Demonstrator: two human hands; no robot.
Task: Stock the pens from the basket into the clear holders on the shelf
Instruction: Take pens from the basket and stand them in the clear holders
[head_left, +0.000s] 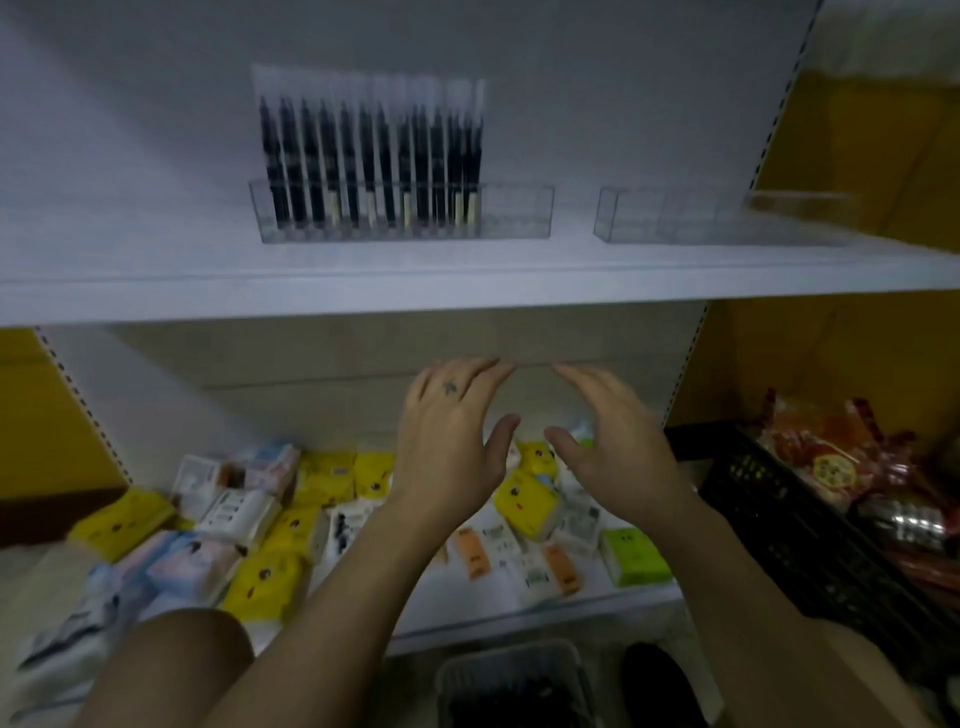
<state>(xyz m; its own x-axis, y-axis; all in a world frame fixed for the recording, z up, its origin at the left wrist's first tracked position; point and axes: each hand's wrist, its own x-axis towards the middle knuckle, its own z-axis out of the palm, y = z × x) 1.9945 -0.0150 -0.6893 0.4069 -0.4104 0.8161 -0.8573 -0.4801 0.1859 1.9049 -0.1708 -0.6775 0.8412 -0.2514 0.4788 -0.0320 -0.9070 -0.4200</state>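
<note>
Well above the fingers (470, 376), pens (369, 156) stand in the clear holder (514, 213).

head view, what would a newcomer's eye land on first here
The row of dark pens standing upright in a clear holder on the upper shelf, beside an empty clear holder. Then the left hand and right hand, both open and empty, over the colourful packs on the lower shelf.
</note>
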